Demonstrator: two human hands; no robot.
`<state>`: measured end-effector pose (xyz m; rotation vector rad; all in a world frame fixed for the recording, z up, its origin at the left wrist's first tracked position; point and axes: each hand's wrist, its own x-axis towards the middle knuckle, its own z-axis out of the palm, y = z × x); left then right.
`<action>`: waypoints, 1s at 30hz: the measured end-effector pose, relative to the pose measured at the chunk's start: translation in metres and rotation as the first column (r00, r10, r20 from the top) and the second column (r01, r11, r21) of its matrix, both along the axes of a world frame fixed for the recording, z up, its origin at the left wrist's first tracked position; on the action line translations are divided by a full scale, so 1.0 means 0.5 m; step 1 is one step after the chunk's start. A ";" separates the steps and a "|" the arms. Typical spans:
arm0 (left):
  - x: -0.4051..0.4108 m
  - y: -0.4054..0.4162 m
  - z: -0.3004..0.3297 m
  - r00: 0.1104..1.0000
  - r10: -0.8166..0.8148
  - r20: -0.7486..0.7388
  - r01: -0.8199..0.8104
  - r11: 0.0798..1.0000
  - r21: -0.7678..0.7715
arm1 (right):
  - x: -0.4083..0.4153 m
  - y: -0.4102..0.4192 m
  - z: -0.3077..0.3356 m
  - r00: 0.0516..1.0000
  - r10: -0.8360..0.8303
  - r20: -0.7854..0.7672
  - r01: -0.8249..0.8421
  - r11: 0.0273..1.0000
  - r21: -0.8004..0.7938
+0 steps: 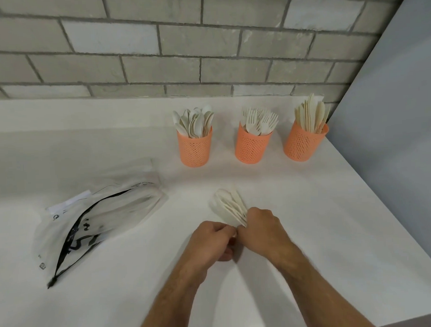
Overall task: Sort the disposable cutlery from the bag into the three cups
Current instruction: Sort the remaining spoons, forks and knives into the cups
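Three orange perforated cups stand in a row near the wall: the left cup point(196, 149) holds spoons, the middle cup point(252, 147) holds forks, the right cup point(304, 144) holds knives. A clear plastic bag point(94, 223) lies open on the left of the counter with pale cutlery inside. My right hand point(262, 229) grips a fanned bundle of pale cutlery point(229, 207) by the handles, its tips pointing toward the cups. My left hand point(212, 241) pinches at the handle ends beside the right hand. The bundle's piece type is blurred.
The white counter point(309, 221) runs to a grey brick wall point(181, 54) at the back. A pale panel point(403, 108) closes the right side, where the counter edge slants down toward the lower right.
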<state>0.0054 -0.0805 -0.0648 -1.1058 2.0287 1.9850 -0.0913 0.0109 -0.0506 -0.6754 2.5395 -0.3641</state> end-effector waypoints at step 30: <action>-0.127 0.055 0.038 0.893 0.293 -0.341 -0.165 0.920 0.357 | -0.193 0.070 0.052 0.929 0.089 0.360 0.095 0.881 -0.463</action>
